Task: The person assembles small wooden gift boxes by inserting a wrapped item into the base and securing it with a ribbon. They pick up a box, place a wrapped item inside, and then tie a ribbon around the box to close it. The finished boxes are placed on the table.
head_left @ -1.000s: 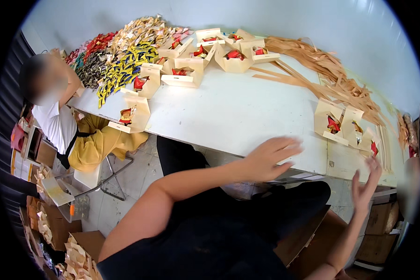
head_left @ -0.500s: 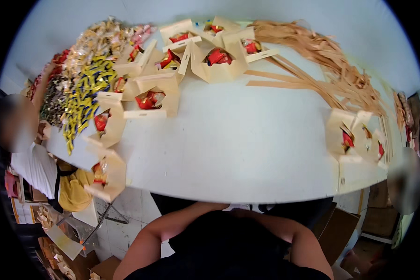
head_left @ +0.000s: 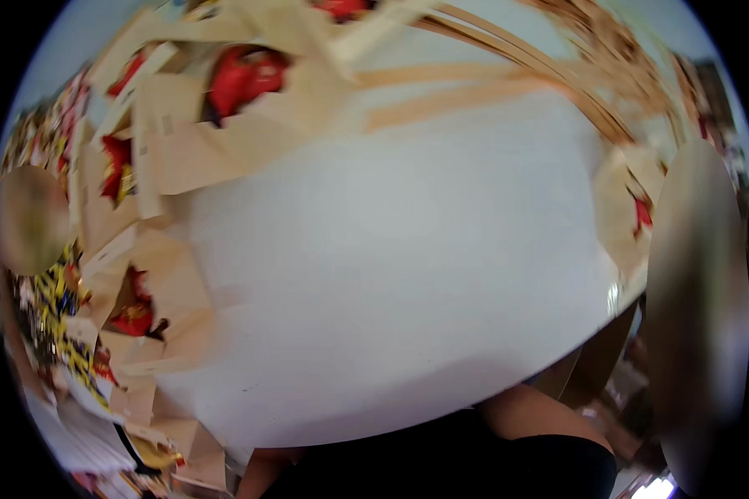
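Observation:
Neither of my hands shows: both are below the near edge of the white table (head_left: 391,274), hidden by it and by my body. Part of my right forearm (head_left: 541,413) comes out near the table's edge, and a bit of my left arm (head_left: 268,467) shows at lower left. Nearest on the left stands an open pale cardboard box (head_left: 183,283) with red wrapped pieces (head_left: 138,309) in it. Farther back, a larger-looking open box (head_left: 187,158) holds a shiny red packet (head_left: 250,79). What my hands hold, if anything, cannot be seen.
Flat tan paper strips (head_left: 466,96) lie across the back right. Another open box (head_left: 620,195) with red contents stands at the right edge. Yellow-and-blue wrapped pieces (head_left: 54,291) are heaped at far left, near a person in white (head_left: 83,437). The picture is smeared by motion.
The view has swung and come closer to the table, so the boxes look larger and the table edge slants. My body leans further over it. My hands stay hidden below the edge.

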### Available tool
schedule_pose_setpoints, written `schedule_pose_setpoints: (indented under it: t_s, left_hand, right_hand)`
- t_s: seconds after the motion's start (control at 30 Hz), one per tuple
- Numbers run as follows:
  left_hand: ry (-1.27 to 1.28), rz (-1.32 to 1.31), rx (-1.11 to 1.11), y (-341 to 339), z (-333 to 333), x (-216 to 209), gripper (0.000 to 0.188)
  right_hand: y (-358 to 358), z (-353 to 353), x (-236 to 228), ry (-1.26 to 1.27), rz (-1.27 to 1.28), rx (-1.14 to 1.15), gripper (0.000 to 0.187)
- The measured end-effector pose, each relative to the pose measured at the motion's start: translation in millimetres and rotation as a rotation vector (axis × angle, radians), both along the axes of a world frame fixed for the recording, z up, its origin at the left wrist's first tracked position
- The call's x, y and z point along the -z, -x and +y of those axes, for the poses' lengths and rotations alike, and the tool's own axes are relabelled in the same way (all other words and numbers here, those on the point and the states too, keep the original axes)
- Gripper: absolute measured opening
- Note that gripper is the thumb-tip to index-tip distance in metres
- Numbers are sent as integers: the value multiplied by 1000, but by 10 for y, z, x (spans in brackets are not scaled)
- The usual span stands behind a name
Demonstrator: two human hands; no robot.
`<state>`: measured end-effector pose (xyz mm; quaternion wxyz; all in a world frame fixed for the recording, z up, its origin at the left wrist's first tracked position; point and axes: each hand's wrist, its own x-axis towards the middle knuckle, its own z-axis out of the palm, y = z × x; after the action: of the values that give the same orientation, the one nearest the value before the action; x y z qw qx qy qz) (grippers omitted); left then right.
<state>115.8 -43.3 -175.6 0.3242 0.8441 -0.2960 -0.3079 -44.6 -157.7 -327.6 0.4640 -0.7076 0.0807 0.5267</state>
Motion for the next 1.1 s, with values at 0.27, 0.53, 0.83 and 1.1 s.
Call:
schedule_pose_setpoints:
  t_s: [0.27,0.53,0.83,1.1]
  left_hand:
    - [66,-127,145,-200,230,168,30]
    - [210,-190,50,-548,86,-40,23]
    - [298,-221,-65,-443,251,-227,24]
    - [369,-300,-99,-159,499,-274,24]
  right_hand:
    - [-411,1021,360,264,-485,279,35]
    - [-161,-405,-2737,505,-954,263,30]
    - [1564,-1880,-3466,1594,-1036,949,38]
    - [2574,-2453,-2360,1282,-267,947,47]
